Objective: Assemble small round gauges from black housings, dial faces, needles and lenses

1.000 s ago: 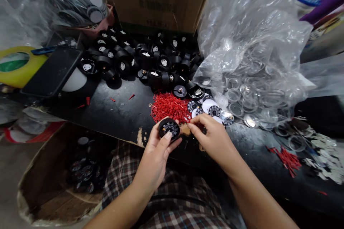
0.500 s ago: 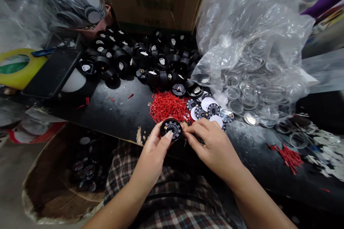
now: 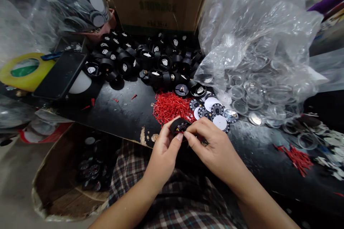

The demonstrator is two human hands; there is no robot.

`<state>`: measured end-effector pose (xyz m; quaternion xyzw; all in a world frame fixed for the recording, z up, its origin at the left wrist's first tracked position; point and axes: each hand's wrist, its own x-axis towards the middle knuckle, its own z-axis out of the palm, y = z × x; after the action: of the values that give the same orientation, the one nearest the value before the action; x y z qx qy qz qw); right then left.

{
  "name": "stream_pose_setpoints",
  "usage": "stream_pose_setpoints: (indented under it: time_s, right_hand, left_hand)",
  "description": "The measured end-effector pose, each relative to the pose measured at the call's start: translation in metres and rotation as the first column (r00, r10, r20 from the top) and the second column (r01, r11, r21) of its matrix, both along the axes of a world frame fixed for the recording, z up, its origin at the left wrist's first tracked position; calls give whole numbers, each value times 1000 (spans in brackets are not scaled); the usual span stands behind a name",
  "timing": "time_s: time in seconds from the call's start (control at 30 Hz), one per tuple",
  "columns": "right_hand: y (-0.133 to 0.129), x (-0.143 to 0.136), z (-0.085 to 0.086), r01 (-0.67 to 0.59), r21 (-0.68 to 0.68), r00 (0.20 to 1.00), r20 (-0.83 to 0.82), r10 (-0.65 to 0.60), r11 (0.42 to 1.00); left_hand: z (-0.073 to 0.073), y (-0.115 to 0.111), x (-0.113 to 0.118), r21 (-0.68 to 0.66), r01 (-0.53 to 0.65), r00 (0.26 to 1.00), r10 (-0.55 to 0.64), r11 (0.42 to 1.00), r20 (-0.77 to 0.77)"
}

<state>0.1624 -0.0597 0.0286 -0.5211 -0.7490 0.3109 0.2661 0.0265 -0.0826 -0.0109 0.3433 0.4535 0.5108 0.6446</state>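
My left hand grips a round black gauge with a printed black dial, its thumb at the lower edge. The gauge is tilted. My right hand pinches a small red pointer at the dial's face; whether the pointer touches the dial cannot be made out. Just beyond the hands lie a heap of red pointers and a pile of black and white dial discs. Black gauge housings are heaped behind them.
A plastic bag of clear rings stands at right, near loose red pointers and white pieces. At left are a phone and yellow tape. A cardboard box stands behind; a bin sits below left.
The gauge has tilted in my left hand, and my right fingers have moved over its face, where a red pointer now shows. The whole view has shifted slightly.
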Motion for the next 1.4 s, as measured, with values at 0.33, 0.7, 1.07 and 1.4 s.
stream_pose_setpoints:
  time_s: [0.33, 0.7, 1.07, 1.4]
  right_hand:
    - [-2, 3, 5, -24, 9, 999, -22, 24, 1000]
    - [-6, 6, 1, -3, 92, 997, 82, -5, 996]
    - [-10, 8, -2, 10, 114, 1000, 23, -12, 993]
    - [-15, 6, -4, 61, 107, 998, -28, -58, 992]
  left_hand:
    - [13, -3, -7, 68, 23, 990, -13, 997, -142]
    - [11, 0, -3, -43, 30, 997, -33, 999, -67]
    - [12, -1, -3, 22, 39, 968, -33, 999, -247]
    - [12, -4, -2, 87, 4, 934, 27, 996, -357]
